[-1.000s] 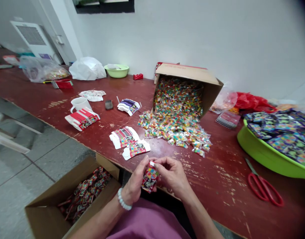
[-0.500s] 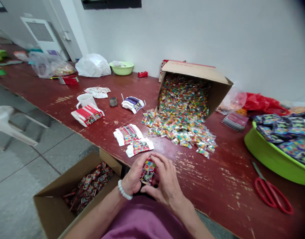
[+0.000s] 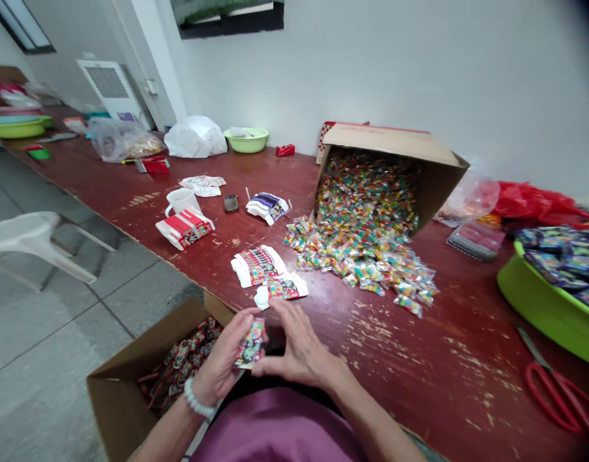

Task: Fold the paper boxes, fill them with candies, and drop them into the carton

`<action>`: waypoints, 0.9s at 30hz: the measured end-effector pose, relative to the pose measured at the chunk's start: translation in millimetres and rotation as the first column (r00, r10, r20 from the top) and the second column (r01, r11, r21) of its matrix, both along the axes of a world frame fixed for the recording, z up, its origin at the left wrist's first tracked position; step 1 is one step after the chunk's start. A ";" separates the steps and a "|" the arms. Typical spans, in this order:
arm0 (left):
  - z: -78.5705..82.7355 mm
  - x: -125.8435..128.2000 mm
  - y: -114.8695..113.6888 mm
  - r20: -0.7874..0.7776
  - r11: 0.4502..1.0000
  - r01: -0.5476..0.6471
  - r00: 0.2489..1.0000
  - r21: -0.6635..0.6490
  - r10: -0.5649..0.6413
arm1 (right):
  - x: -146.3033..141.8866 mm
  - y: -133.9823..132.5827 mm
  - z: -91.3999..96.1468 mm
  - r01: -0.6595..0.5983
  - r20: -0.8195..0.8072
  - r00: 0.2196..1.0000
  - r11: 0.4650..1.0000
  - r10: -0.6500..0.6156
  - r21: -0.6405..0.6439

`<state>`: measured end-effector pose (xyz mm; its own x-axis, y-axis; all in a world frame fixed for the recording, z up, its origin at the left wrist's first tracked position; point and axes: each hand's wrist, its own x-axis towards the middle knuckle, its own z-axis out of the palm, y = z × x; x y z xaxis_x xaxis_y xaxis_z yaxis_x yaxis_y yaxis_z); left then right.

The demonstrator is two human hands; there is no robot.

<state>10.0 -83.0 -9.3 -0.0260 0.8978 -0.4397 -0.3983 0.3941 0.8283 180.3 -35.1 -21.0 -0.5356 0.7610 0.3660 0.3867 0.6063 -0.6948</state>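
My left hand [image 3: 222, 362], with a white bead bracelet at the wrist, grips a small colourful printed packet [image 3: 251, 344] at the near table edge. My right hand [image 3: 297, 350] is beside it, thumb touching the packet's lower edge and fingers curved over its far side. Just beyond lie flat printed card sleeves [image 3: 281, 288] and a fanned stack of them [image 3: 258, 264]. An open cardboard box [image 3: 131, 398] with finished packets stands on the floor under my left hand.
A tipped cardboard box [image 3: 419, 154] spills several small wrapped candies [image 3: 366, 256] over the red table [image 3: 419, 346]. Green basin [image 3: 539, 308] of dark packets and red scissors [image 3: 561, 391] at right. White mug [image 3: 181, 201], red-white sleeves [image 3: 185, 228], phone [image 3: 231, 203], white stool [image 3: 29, 234] at left.
Both hands moved left with the packet, from over the table edge toward the floor box. The right hand's pinch on the top loosened to a thumb touch at the bottom.
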 end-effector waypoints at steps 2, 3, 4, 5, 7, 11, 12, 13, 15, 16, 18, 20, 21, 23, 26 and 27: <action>-6.1 -33.1 -7.5 -0.252 0.999 -0.038 0.967 0.004 0.038 | 2.8 22.8 -8.7 0.146 -0.004 0.989 0.989 -0.146 0.029; -9.2 -50.8 -11.0 -0.409 0.998 -0.066 0.910 0.014 0.066 | 5.2 35.5 -13.5 0.231 0.015 0.973 0.973 -0.231 0.031; -12.1 -67.9 -14.2 -0.572 0.996 -0.079 0.816 0.039 0.086 | 7.9 47.7 -18.3 0.291 0.066 0.954 0.956 -0.292 0.026; -14.7 -83.4 -16.9 -0.709 0.994 -0.089 0.697 0.063 0.108 | 10.3 58.6 -22.8 0.343 0.119 0.932 0.939 -0.342 0.017; -18.7 -105.6 -19.6 -0.837 0.990 -0.101 0.529 0.101 0.139 | 13.5 74.4 -30.6 0.407 0.186 0.897 0.913 -0.401 0.002; -20.9 -103.4 -10.1 -0.889 0.981 -0.011 0.420 0.193 0.180 | 14.3 83.0 -41.2 0.476 0.155 0.873 0.877 -0.462 -0.068; -20.0 -94.9 -4.5 -0.902 0.976 0.021 0.386 0.218 0.193 | 14.3 82.6 -43.1 0.485 0.136 0.871 0.870 -0.472 -0.088; -18.4 -84.7 1.9 -0.913 0.968 0.055 0.350 0.245 0.212 | 14.6 82.2 -44.8 0.488 0.116 0.872 0.866 -0.476 -0.108; -13.2 -62.6 15.9 -0.914 0.939 0.132 0.306 0.318 0.267 | 16.2 81.6 -46.9 0.479 0.072 0.878 0.865 -0.474 -0.150; -9.5 -52.1 22.8 -0.906 0.917 0.170 0.297 0.360 0.301 | 17.4 81.7 -47.3 0.471 0.044 0.881 0.864 -0.472 -0.178; -1.0 -34.8 35.2 -0.885 0.873 0.232 0.301 0.430 0.356 | 20.7 82.2 -46.1 0.446 -0.023 0.885 0.863 -0.464 -0.237; 7.4 -23.9 44.7 -0.863 0.834 0.270 0.316 0.481 0.395 | 24.6 83.0 -42.3 0.413 -0.097 0.885 0.863 -0.456 -0.290; 11.0 -20.9 48.3 -0.852 0.818 0.280 0.323 0.502 0.412 | 26.7 83.2 -39.6 0.396 -0.133 0.882 0.863 -0.453 -0.314; 16.7 -19.1 53.1 -0.838 0.798 0.291 0.333 0.528 0.433 | 31.5 82.7 -33.0 0.352 -0.200 0.875 0.863 -0.441 -0.363; 23.8 -22.0 56.2 -0.834 0.803 0.286 0.369 0.523 0.411 | 39.6 77.9 -20.1 0.254 -0.270 0.877 0.861 -0.397 -0.441; 26.7 -22.9 56.4 -0.831 0.815 0.272 0.398 0.512 0.389 | 42.4 74.8 -14.6 0.216 -0.284 0.883 0.860 -0.374 -0.463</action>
